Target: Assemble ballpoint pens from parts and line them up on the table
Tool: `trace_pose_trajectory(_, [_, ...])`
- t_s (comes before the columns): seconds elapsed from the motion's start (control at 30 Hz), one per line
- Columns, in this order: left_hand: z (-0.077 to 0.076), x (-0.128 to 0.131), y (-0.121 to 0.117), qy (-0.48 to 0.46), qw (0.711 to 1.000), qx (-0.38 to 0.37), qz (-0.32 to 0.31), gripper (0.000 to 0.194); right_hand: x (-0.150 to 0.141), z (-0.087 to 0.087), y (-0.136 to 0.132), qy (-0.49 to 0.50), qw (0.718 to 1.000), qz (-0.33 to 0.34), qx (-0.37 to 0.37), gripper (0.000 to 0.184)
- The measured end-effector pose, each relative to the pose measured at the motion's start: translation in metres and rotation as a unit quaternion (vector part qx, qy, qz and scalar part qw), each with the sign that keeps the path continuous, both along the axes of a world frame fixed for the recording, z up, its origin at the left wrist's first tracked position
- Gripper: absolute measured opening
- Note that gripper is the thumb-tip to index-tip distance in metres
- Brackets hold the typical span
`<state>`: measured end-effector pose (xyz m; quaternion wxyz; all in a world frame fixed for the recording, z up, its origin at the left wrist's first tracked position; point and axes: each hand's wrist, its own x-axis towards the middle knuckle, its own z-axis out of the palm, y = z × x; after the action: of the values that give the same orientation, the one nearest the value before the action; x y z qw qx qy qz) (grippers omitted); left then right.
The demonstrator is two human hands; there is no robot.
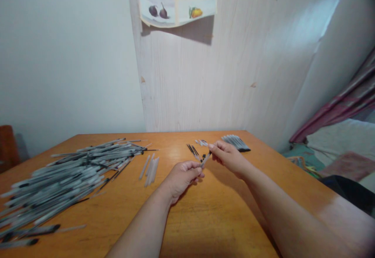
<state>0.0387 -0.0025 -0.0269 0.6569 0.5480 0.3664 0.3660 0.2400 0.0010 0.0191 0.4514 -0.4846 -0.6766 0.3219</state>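
My left hand [185, 176] pinches the lower end of a pen [206, 159] with a translucent barrel and a dark upper part. Fingers of my right hand [227, 154] are closed at the pen's upper end, where a small pale tip shows. The pen slants over the middle of the table. Just beyond it lie thin black refills [192, 151], small black plugs [204, 156] and small clear pieces [200, 142]. To the left of my left hand, several bare translucent tubes [151, 171] lie side by side.
A large loose heap of pens [73, 172] covers the left of the wooden table [193, 219]. At the back right, pens lie in a neat row [236, 143]. The wall [193, 82] stands behind the table; fabric [336, 144] lies beyond its right edge.
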Motion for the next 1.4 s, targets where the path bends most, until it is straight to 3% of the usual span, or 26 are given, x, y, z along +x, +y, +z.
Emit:
trace_pose_trajectory(0.17, [0.001,0.0,-0.001,0.002,1.0,0.006,0.001,0.037,0.006,-0.002,0.003,0.098,0.992,0.058,-0.053,0.029])
trace_pose_trajectory(0.5, [0.001,0.001,-0.002,-0.001,1.0,0.0,0.001,0.031,0.004,-0.005,0.003,0.048,0.997,0.041,-0.036,0.036])
trace_pose_trajectory(0.8, [0.0,0.002,-0.002,0.006,1.0,0.003,-0.003,0.028,-0.004,-0.01,0.006,-0.075,0.995,-0.026,0.057,0.047])
trace_pose_trajectory(0.97, [-0.002,0.001,0.001,0.008,1.0,0.006,-0.009,0.032,0.001,-0.008,0.006,-0.039,0.998,-0.015,0.039,0.049])
trace_pose_trajectory(1.17, [-0.001,0.001,0.001,0.012,1.0,0.011,-0.005,0.034,0.007,-0.002,0.003,0.046,0.996,0.058,-0.048,0.031])
trace_pose_trajectory(1.4, [0.001,0.002,-0.002,0.005,1.0,-0.001,-0.001,0.031,0.004,-0.006,0.002,0.003,0.999,0.032,-0.013,0.036])
